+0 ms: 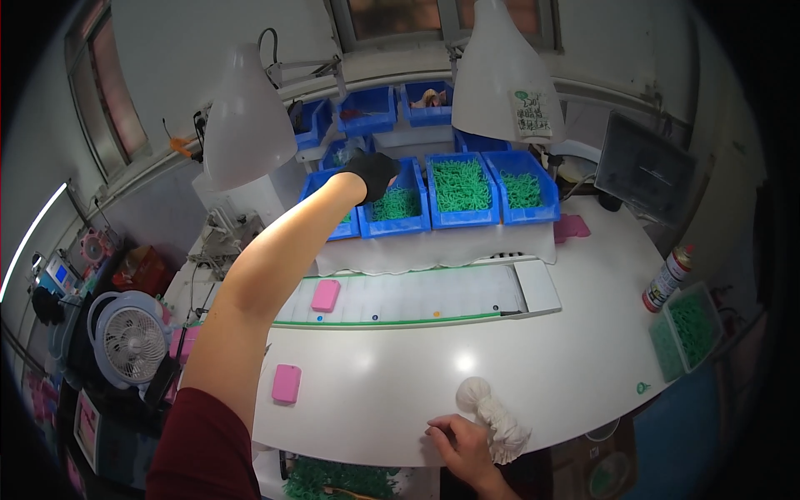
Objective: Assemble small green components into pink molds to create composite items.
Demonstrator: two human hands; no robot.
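Observation:
My left hand [372, 176], in a black glove or cuff, reaches over a blue bin [398, 226] at the far side of the table. Many small green pieces [394, 205] lie in that bin. Its fingers are mostly hidden by the hand itself, so what they grip cannot be seen. By the table's near edge, my right hand [465, 446] rests with loosely bent fingers, thumb apart from the index finger, and nothing visible in it. Right beside it lies a gathered off-white cloth bundle [497, 421] with a rounded end.
Neighbouring blue bins [465, 219] hold more green pieces. A pale belt strip [417, 298] crosses the table, bearing a pink block [326, 295]; another pink block [287, 384] lies nearer. White lamps [500, 83] hang above. A spray can [667, 279] and clear tub [688, 329] stand right.

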